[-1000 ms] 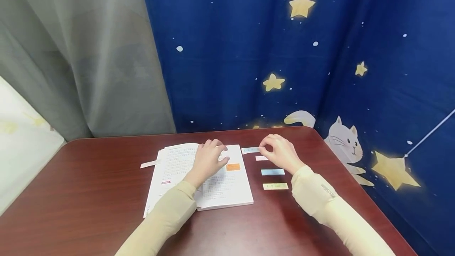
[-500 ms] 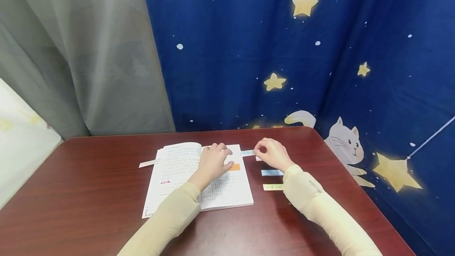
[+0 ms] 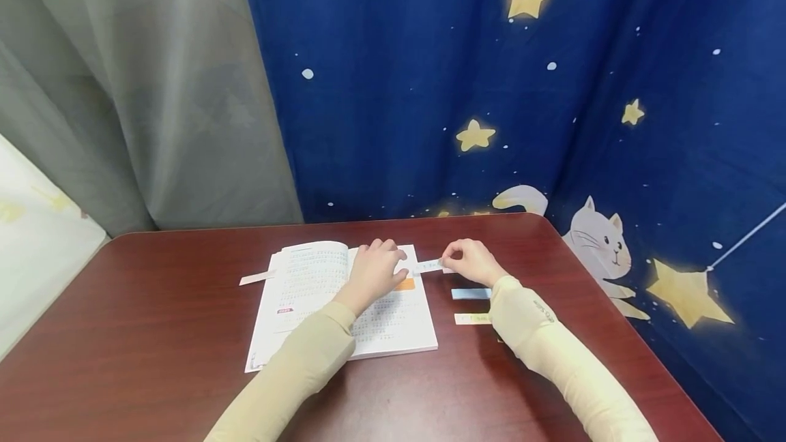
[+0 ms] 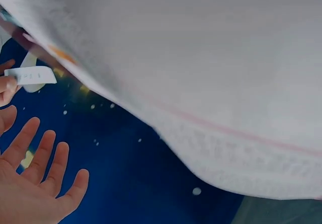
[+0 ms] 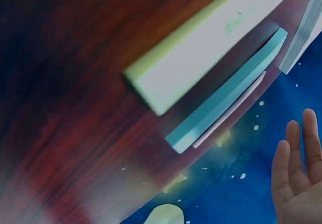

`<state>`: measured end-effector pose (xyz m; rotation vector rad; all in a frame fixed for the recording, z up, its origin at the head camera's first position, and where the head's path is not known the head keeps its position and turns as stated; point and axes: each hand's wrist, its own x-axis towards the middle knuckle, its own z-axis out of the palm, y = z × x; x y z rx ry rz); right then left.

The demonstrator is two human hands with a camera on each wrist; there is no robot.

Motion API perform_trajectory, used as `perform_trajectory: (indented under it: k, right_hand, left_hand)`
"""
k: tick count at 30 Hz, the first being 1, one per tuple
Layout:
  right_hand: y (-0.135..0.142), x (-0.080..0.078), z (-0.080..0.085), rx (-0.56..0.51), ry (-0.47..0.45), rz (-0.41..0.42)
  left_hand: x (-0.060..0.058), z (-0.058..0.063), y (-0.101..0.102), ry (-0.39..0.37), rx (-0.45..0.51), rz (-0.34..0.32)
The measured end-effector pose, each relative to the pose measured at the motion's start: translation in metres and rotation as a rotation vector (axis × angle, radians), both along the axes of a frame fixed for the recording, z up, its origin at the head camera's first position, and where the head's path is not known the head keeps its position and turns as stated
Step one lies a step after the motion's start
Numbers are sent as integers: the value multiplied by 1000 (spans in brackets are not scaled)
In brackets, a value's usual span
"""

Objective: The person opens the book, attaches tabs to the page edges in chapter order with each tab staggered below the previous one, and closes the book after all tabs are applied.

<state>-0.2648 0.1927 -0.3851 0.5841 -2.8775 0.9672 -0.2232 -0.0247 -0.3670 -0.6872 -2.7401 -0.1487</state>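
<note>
An open book (image 3: 405, 333) lies on the table with printed pages facing up. My left hand (image 3: 374, 270) is over its right page, fingers spread; in the left wrist view the left hand (image 4: 37, 178) holds nothing. Between thumb and fingertips, my right hand (image 3: 474, 262) pinches one end of a pale blue paper strip (image 3: 428, 266). The strip's other end reaches the right page's edge; whether it touches the paper I cannot tell. In the left wrist view this strip (image 4: 35, 76) shows faint writing. Only part of the right hand (image 5: 299, 176) shows in the right wrist view.
Right of the book lie a blue strip (image 3: 470, 294), a yellow strip (image 3: 472, 319) and a pink strip (image 5: 230, 111), the last mostly hidden by my hand in the head view. An orange label (image 3: 405, 284) is on the right page. A white strip (image 3: 256, 279) sticks out at left.
My right hand has moved left and slightly towards me, bringing the pale blue strip to the book's right edge. The left hand has shifted a little right over the page.
</note>
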Motion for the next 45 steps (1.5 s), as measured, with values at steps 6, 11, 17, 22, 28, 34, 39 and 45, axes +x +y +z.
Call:
perform_trajectory:
  k: [6,11,17,22,28,34,39,45]
  right_hand:
    - [2,0,-5,-1,-21,1]
    - [3,0,-4,12,-18,16]
    - [5,-4,-6,35,-37,16]
    - [5,-6,-9,45,-67,24]
    - [5,-5,-9,43,-65,26]
    - [6,-3,-8,45,-60,26]
    - [6,-3,-9,53,-62,17]
    - [7,-4,-12,67,-69,11]
  left_hand:
    - [0,-18,2,-67,-56,2]
    - [2,-31,7,-100,-91,-41]
    - [5,-36,10,-139,-94,-41]
    - [5,-37,11,-138,-108,-34]
    - [5,-40,14,-154,-136,-17]
    - [6,-44,18,-159,-176,5]
    - [7,-45,20,-156,-190,9]
    - [10,-45,21,-151,-203,10]
